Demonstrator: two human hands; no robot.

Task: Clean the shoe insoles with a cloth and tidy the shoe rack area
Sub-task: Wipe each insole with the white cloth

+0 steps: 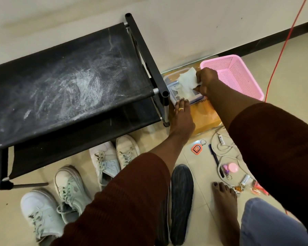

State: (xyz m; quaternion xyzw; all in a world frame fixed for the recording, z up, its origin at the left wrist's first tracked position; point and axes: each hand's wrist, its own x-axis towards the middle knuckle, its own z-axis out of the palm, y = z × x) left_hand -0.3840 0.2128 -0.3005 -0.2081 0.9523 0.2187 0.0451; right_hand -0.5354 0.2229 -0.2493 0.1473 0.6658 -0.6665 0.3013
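Right hand: We see our right hand [205,79] reached out far over the floor. Its fingers are curled and pinch a thin white cloth [186,82].
Cloth: It hangs from the fingers, just over a clear plastic box [169,79].
Left hand: Our left hand [181,119] lies flat with straight fingers. The fingertips touch the near edge of the box. It holds nothing.
Box: It sits on a flat yellow packet [204,114], between a dusty black cloth shoe rack [69,77] and a pink plastic basket with holes [238,77].
Insoles: Two long black shoe insoles [181,201] lie on the tile floor near us. Our left sleeve hides part of them.
Shoes: White lace-up sneakers [105,162] stand on the floor in front of the rack.
Foot: Our bare foot [224,201] is beside the insoles.
Small things: A dark pen [215,158], key rings and a white cord lie near the foot.
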